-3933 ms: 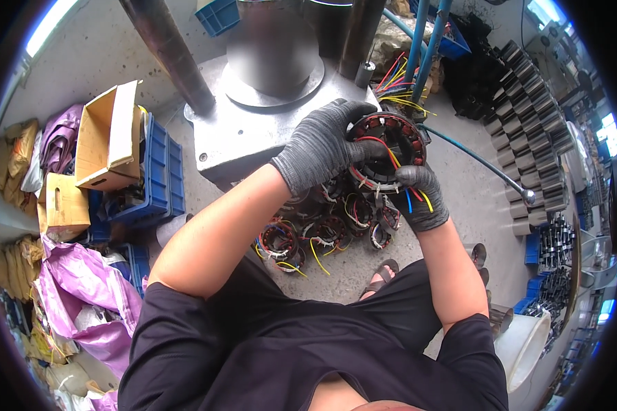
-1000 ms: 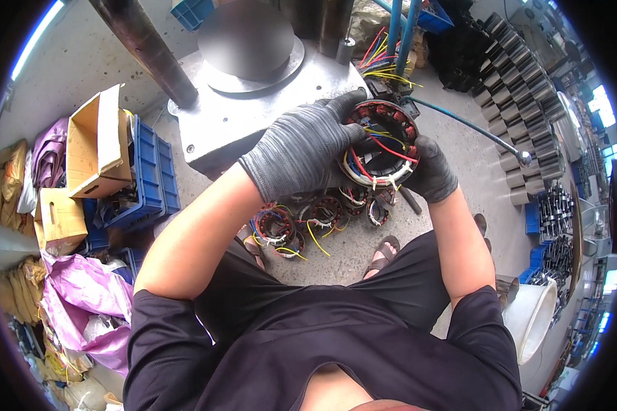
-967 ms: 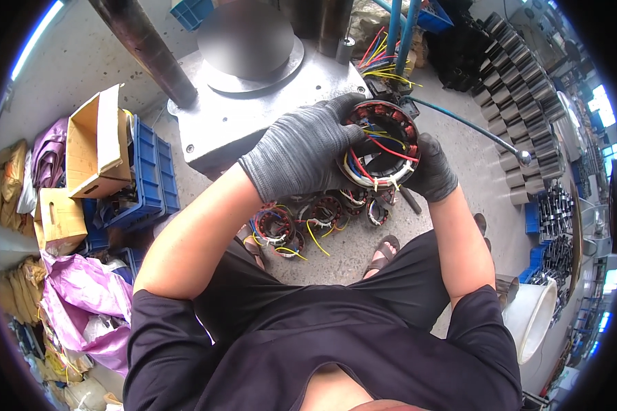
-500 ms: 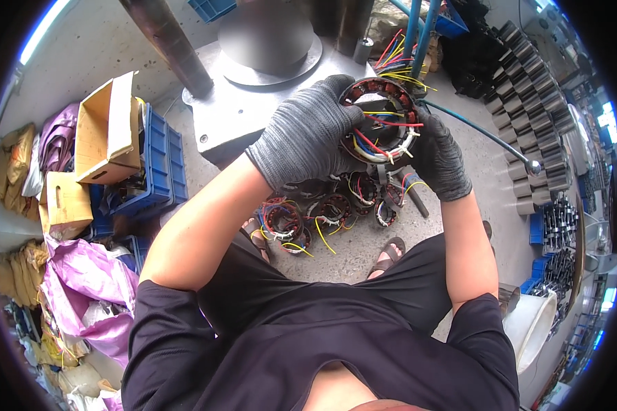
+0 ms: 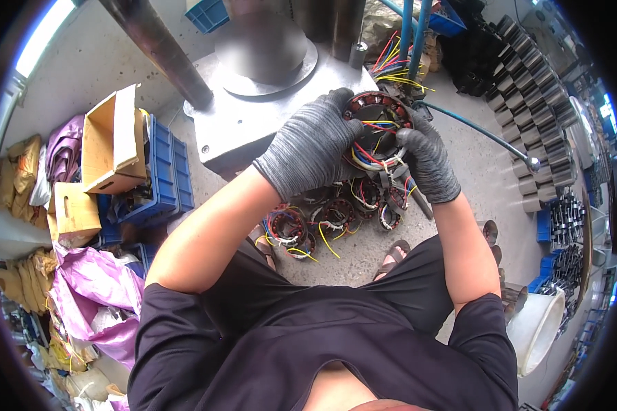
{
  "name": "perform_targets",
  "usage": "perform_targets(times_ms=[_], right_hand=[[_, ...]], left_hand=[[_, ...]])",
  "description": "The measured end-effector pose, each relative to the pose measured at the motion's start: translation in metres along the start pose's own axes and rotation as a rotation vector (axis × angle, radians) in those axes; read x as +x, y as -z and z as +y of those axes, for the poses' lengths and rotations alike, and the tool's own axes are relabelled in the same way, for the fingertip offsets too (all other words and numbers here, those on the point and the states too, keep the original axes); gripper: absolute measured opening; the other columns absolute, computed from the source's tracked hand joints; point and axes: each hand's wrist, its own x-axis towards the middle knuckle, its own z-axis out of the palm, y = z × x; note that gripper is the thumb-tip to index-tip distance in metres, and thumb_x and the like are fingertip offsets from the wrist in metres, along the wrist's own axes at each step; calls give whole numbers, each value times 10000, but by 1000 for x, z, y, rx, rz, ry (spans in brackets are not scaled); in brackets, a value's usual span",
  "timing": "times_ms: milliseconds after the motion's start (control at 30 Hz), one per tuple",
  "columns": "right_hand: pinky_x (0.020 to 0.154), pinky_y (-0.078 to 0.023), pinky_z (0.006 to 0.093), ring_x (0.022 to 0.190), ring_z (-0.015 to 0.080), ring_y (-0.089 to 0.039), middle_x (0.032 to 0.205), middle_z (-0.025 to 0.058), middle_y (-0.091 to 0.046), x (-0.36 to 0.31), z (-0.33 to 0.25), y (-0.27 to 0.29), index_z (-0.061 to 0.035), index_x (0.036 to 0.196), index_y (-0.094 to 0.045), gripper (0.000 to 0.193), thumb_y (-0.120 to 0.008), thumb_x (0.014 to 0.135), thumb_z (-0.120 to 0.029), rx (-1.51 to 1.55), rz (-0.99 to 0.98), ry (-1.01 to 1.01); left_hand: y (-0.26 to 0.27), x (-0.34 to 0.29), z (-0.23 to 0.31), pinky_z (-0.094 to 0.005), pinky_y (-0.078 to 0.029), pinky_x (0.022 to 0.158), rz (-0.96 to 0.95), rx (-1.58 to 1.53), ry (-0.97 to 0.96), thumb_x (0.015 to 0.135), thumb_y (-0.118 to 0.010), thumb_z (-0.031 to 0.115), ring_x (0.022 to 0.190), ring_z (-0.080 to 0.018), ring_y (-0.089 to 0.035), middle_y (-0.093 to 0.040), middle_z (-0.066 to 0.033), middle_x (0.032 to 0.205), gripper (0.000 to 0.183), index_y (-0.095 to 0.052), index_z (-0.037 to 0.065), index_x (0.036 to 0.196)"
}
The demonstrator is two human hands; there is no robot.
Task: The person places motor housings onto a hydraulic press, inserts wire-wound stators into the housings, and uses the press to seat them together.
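In front of the metal machine, both my gloved hands hold up a motor stator (image 5: 377, 99). It is a ring with reddish-brown windings, white lacing and red, yellow and blue wires inside its opening. My left hand (image 5: 312, 144) is closed on its left side. Round the right rim curls my right hand (image 5: 430, 163), its thumb at the front by the wires and its other fingers partly hidden behind. Several similar stators (image 5: 286, 226) sit on the floor below, their loose wires sticking out.
Ahead stands a machine with a pale metal base (image 5: 233, 130), a round plate (image 5: 271, 82) and thick columns. A blue lever with a ball end (image 5: 533, 164) reaches out at right, near stacked metal cylinders (image 5: 528, 109). Blue crates (image 5: 161, 164), cardboard boxes (image 5: 113, 147) and a pink sack (image 5: 96, 294) lie left.
The stator has come slightly lower and tilted. My right thumb has moved onto its front inner edge, where the right hand was further round the outside before. The whole view has shifted a little.
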Motion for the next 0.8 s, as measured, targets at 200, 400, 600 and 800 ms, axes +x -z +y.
perform_targets(times_ms=[200, 400, 600, 800], right_hand=[[1038, -481, 318, 1146, 169, -600, 1275, 100, -649, 1, -8, -2, 29, 1437, -536, 557, -652, 915, -127, -145, 70, 17], [839, -604, 336, 1106, 179, -658, 1267, 134, -648, 8, -29, -14, -143, 1616, -324, 764, -678, 998, -420, 71, 141, 28], [812, -594, 325, 957, 193, -707, 1180, 120, -682, -5, -33, -1, -63, 1571, -376, 749, -696, 993, -416, 82, -58, -118], [967, -527, 349, 1065, 213, -673, 1130, 193, -724, 2, -45, -43, 28, 1360, -604, 609, -717, 970, -425, -323, -493, -79]], left_hand=[[1, 9, 8, -454, -553, 910, 3, -11, 11, 644, -896, 309, 1032, -443, -652, -618, -284, 1157, 561, -704, -21, 1054], [42, 24, -18, -445, -567, 799, 192, 155, -100, 655, -897, 390, 923, -378, -681, -667, -184, 1015, 553, -713, 56, 1056], [131, 98, -23, -345, -550, 775, 324, 562, -113, 773, -768, 433, 893, -212, -680, -696, -28, 930, 367, -715, 135, 980], [212, 83, -241, -338, -575, 735, 260, 503, 106, 853, -758, 372, 822, -195, -719, -715, -62, 840, 337, -753, 67, 997]])
